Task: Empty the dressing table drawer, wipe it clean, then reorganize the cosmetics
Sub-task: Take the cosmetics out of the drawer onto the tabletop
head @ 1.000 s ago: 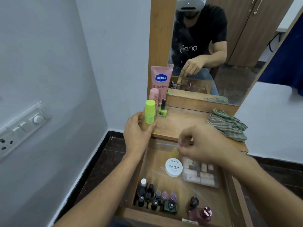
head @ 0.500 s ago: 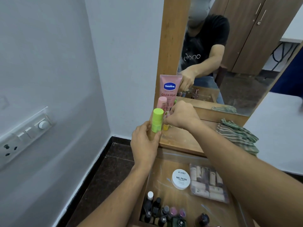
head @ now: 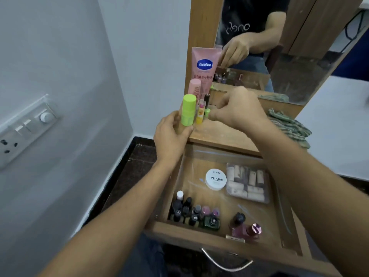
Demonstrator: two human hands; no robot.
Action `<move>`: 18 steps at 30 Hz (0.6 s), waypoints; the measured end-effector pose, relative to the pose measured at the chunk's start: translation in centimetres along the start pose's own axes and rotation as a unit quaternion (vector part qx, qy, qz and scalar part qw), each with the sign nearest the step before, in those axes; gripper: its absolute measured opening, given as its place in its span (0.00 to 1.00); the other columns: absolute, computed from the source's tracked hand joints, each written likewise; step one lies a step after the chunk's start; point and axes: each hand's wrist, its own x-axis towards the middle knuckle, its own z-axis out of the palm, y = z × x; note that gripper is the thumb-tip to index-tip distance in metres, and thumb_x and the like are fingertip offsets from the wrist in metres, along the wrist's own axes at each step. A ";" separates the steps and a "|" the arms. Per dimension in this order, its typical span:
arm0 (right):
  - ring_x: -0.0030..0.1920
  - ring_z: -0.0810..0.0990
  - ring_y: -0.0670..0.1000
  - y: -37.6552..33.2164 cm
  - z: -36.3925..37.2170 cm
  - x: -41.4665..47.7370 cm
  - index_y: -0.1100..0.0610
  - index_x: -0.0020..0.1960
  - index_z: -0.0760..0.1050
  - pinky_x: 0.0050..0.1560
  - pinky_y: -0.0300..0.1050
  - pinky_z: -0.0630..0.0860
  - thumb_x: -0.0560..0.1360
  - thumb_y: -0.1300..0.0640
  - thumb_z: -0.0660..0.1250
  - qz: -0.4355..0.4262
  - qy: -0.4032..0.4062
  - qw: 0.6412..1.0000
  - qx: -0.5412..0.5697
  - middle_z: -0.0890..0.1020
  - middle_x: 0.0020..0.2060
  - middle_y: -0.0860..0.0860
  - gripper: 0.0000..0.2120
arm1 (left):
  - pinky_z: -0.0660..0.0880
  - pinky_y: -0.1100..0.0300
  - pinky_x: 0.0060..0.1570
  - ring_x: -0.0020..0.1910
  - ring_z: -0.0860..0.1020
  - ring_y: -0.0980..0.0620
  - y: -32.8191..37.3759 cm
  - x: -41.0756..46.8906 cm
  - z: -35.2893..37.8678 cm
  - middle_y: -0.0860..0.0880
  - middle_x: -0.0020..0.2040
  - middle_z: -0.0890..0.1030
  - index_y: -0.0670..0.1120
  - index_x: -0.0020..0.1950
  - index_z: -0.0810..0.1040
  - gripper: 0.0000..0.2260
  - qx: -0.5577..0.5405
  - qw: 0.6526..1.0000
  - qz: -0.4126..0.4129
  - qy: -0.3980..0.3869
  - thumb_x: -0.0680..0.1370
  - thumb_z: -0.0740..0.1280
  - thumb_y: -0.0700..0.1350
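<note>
1 L hand (head: 171, 136) gripping tabletop (head: 225, 135), 1 jar (head: 216, 179) in drwr (head: 199, 236)

We are in a home bedroom corner. A wooden dressing table (head: 225, 136) carries a mirror (head: 295, 76) reflecting wardrobe doors (head: 303, 23). Its near drawer (head: 191, 234) holds cosmetics (head: 185, 210), and a switch panel (head: 28, 124) sits on the left wall.

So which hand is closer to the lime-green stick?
Left. The left hand grips the tabletop corner just below the lime-green stick; the right hand sits farther right, past the yellow lip balm.
</note>
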 end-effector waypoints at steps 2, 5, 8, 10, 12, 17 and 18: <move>0.44 0.84 0.52 0.2 0.4 -3.6 0.54 0.41 0.85 0.45 0.49 0.82 0.68 0.46 0.76 -0.031 -0.029 0.999 0.015 0.86 0.39 0.50 0.11 | 0.77 0.55 0.63 0.58 0.80 0.59 -0.4 0.1 -0.7 0.54 0.60 0.83 0.47 0.71 0.75 0.29 -0.040 0.999 -0.019 -0.023 0.72 0.78 0.48; 0.38 0.83 0.47 -0.2 3.7 -7.9 0.53 0.39 0.86 0.41 0.44 0.82 0.68 0.46 0.75 -0.034 -0.145 0.989 0.021 0.85 0.33 0.47 0.10 | 0.77 0.54 0.64 0.60 0.80 0.60 -0.5 0.0 -1.3 0.53 0.62 0.83 0.46 0.72 0.75 0.27 -0.056 0.997 -0.017 -0.044 0.74 0.75 0.45; 0.39 0.83 0.47 -0.7 6.9 -9.7 0.51 0.39 0.86 0.44 0.47 0.83 0.64 0.44 0.76 -0.021 -0.232 0.973 0.006 0.85 0.35 0.45 0.11 | 0.75 0.55 0.67 0.62 0.80 0.57 -0.1 -0.2 -1.6 0.50 0.65 0.82 0.45 0.73 0.74 0.26 -0.047 0.997 -0.003 -0.058 0.75 0.74 0.43; 0.41 0.83 0.49 -0.9 8.1 -10.1 0.52 0.39 0.85 0.44 0.47 0.84 0.62 0.44 0.77 -0.022 -0.266 0.964 -0.022 0.85 0.38 0.47 0.12 | 0.74 0.57 0.68 0.64 0.79 0.57 0.1 -0.3 -1.8 0.49 0.67 0.81 0.44 0.74 0.73 0.27 -0.045 0.997 -0.002 -0.070 0.76 0.73 0.42; 0.43 0.82 0.50 -1.1 8.7 -10.2 0.54 0.41 0.84 0.44 0.46 0.83 0.63 0.45 0.78 -0.028 -0.287 0.956 -0.046 0.84 0.41 0.49 0.14 | 0.72 0.58 0.69 0.65 0.78 0.57 0.0 -0.3 -2.0 0.50 0.68 0.80 0.44 0.75 0.71 0.28 -0.050 0.995 -0.007 -0.082 0.76 0.74 0.42; 0.46 0.82 0.53 -1.3 10.0 -10.0 0.54 0.37 0.78 0.36 0.42 0.73 0.64 0.49 0.78 -0.025 -0.294 0.953 -0.066 0.81 0.45 0.52 0.12 | 0.72 0.59 0.69 0.65 0.77 0.58 -0.4 -0.1 -2.0 0.51 0.69 0.79 0.46 0.76 0.71 0.30 -0.048 0.994 -0.010 -0.092 0.75 0.75 0.44; 0.45 0.82 0.53 -1.4 10.3 -10.0 0.54 0.35 0.76 0.34 0.41 0.71 0.64 0.51 0.77 -0.028 -0.289 0.955 -0.065 0.81 0.44 0.52 0.12 | 0.72 0.59 0.69 0.65 0.77 0.58 -0.4 -0.1 -2.0 0.50 0.69 0.78 0.46 0.76 0.70 0.30 -0.048 0.994 -0.009 -0.093 0.75 0.75 0.44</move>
